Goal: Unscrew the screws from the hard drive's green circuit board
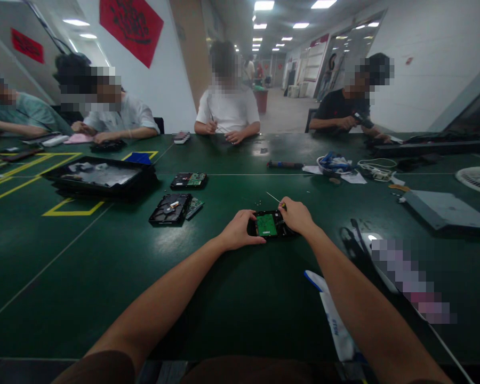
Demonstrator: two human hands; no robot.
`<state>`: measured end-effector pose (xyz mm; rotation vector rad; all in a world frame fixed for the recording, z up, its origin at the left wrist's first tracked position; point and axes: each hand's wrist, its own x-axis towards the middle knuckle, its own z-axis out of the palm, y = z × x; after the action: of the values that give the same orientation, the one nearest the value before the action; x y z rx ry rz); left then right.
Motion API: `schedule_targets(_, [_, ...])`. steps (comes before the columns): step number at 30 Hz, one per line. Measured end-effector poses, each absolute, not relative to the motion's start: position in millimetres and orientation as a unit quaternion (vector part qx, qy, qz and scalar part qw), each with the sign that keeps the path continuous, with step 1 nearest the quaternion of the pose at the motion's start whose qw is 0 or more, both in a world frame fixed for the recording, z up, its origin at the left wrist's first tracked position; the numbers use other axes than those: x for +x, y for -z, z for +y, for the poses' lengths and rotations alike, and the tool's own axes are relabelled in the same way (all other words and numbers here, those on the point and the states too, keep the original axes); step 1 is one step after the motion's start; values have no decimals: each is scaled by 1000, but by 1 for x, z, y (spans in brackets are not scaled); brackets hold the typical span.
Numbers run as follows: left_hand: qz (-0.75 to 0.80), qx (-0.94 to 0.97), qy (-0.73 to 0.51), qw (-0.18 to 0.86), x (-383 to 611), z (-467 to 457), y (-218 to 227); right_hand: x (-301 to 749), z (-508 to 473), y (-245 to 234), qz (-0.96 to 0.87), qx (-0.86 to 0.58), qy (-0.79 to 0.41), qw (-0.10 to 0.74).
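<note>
A black hard drive (pixel 269 224) with a green circuit board facing up lies on the dark green table (pixel 104 277) in front of me. My left hand (pixel 240 229) grips its left edge with curled fingers. My right hand (pixel 296 214) rests on the drive's right side and is closed around a thin screwdriver (pixel 275 199) with a yellow-and-black handle, its metal shaft pointing up and to the left. A few tiny screws (pixel 258 202) lie just beyond the drive.
Two more hard drives (pixel 171 208) (pixel 189 181) and a black tray (pixel 100 176) lie to the left. Cables and a bowl (pixel 333 164) sit at the right, with a grey panel (pixel 444 209) and a fan (pixel 478 178). Several people sit around the table's far side.
</note>
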<state>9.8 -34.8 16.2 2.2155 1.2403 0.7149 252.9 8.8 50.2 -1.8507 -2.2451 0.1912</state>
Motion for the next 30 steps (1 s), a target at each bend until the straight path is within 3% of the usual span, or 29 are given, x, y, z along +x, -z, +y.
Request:
schedule_targets(13, [439,827,-233,262,-4,-23,-19,278,7,-82,-789,-603,-121,11])
schedule_targets(20, [475,830,-214,200,-2,-20,-25,281,-4,-91,-768,-545,-336,-32])
schedule_targets(30, [518,803,-241,167,28,-45,-21,260,5,-72,-834,-530,-134,74])
